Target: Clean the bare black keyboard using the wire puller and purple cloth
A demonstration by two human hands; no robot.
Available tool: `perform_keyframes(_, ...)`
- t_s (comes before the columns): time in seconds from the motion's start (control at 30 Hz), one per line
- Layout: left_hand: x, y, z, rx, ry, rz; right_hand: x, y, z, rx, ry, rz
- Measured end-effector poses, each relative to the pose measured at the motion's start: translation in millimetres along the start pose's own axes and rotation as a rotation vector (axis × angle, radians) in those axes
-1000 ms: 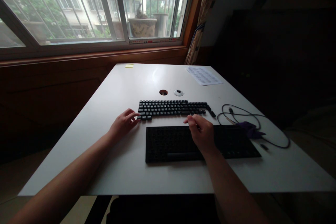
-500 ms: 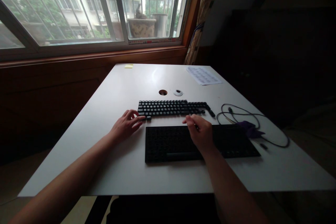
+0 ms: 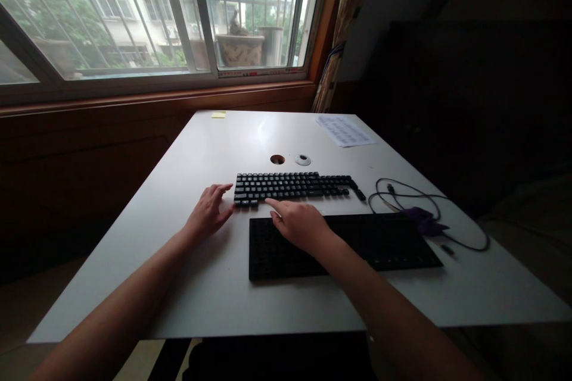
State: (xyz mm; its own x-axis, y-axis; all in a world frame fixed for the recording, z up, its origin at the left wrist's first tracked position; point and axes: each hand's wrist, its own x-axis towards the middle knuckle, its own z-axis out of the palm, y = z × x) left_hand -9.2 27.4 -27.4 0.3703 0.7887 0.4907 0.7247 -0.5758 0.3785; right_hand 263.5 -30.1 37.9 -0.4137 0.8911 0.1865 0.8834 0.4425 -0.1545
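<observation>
Black keycaps (image 3: 281, 183) lie in rows on the white table, laid out like a keyboard. At their lower left sits a short row of separate keycaps (image 3: 245, 203). My left hand (image 3: 208, 209) rests just left of them, fingers apart and holding nothing I can see. My right hand (image 3: 300, 223) reaches across to the left, its index finger stretched out at the bottom edge of the rows and its thumb a little below; the other fingers are curled. Under this hand lies a long black keyboard (image 3: 384, 244), too dark to show its surface well.
A looped black cable (image 3: 465, 247) with a purple piece (image 3: 424, 220) lies at the right, near a small dark object (image 3: 447, 249). Printed paper (image 3: 346, 131) and a yellow note (image 3: 218, 114) are at the back. The table (image 3: 196, 303) has a cable hole (image 3: 277, 159) beyond the keycaps.
My right hand has moved left, from the middle of the keyboard towards the lower-left keycaps, its index finger now extended. My left hand has drawn slightly left, off the keycaps it was touching.
</observation>
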Motion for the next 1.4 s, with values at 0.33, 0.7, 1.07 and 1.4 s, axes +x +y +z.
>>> perform_keyframes(0.33, -22.7, -0.5, 4.8, -0.023, -0.126, -0.17, 21.3, -25.3, 19.2, -0.047, -0.105, 0.082)
perform_keyframes(0.7, -28.1, 2.2, 14.2, 0.211, -0.22, -0.117, 24.1, -26.1, 27.3, -0.054, -0.106, 0.08)
perform_keyframes(1.07, -27.0, 6.0, 12.0, 0.243, -0.23, -0.114, 24.9, -28.0, 28.3, -0.097, -0.124, 0.069)
perform_keyframes(1.4, -23.5, 13.7, 6.1, 0.271, -0.294, -0.159, 24.7, -29.6, 28.3, -0.124, -0.153, 0.063)
